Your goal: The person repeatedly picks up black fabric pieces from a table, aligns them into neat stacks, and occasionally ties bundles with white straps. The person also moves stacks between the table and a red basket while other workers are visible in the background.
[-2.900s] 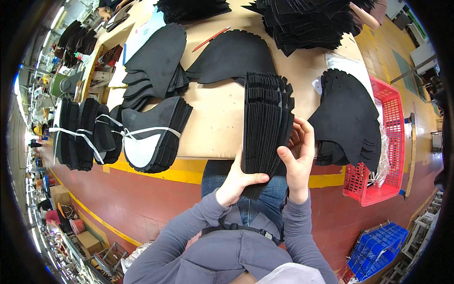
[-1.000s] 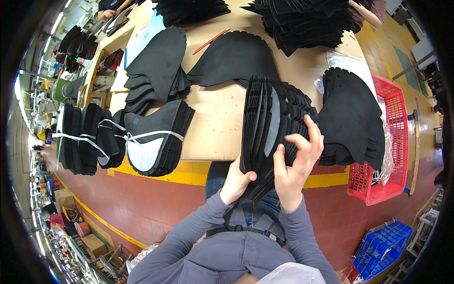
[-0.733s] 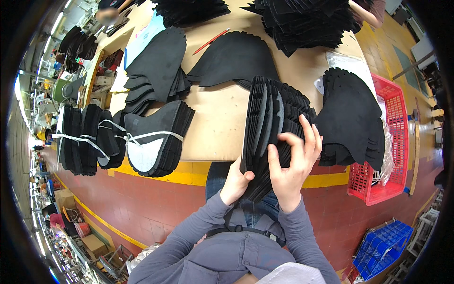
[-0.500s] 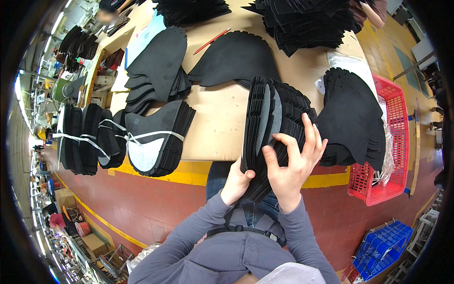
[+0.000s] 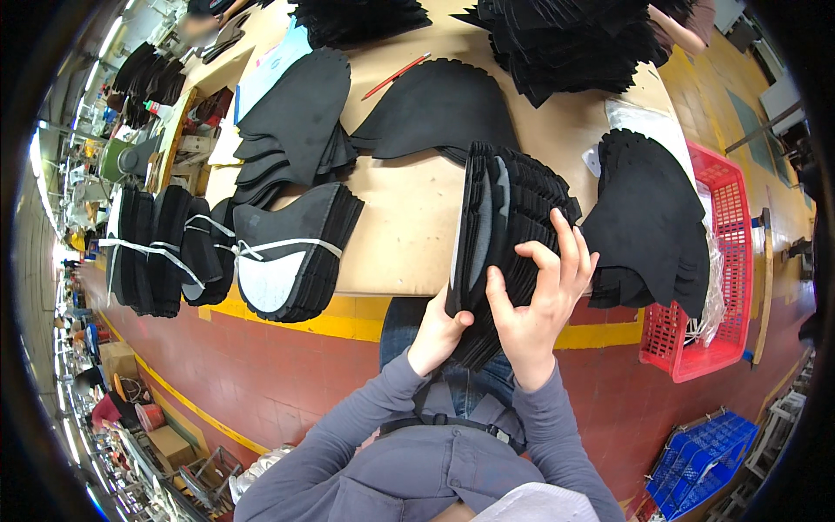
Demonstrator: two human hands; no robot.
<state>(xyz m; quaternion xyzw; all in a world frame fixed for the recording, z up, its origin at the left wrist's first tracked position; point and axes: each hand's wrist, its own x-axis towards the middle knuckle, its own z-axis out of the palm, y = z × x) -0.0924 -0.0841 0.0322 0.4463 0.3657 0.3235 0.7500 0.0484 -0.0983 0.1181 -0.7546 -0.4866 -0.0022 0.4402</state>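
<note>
A thick stack of black cut pieces (image 5: 531, 196), likely shoe uppers, stands on edge at the table's front. Its layers are fanned, and a grey strip (image 5: 502, 187) shows between them. My left hand (image 5: 439, 335) is closed around the stack's lower left, thumb on the near side. Over the right side of the stack is my right hand (image 5: 548, 300), its fingers spread and bent, the fingertips at the layer edges. To the right lies another pile of black pieces (image 5: 648, 217). On the left sits a bundle (image 5: 300, 252) with a white lining piece, tied with white string.
More tied bundles (image 5: 152, 252) line the table's left front. Loose black pieces (image 5: 435, 109) and a red pencil (image 5: 396, 76) lie farther back, before tall black piles (image 5: 565, 43). A red basket (image 5: 739, 252) stands right of the table (image 5: 391, 226), a blue crate (image 5: 704, 461) below it.
My right thumb and index finger have shifted slightly on the layers, and the grey strip shows narrower. The left hand keeps its hold. The whole view has shifted a little.
</note>
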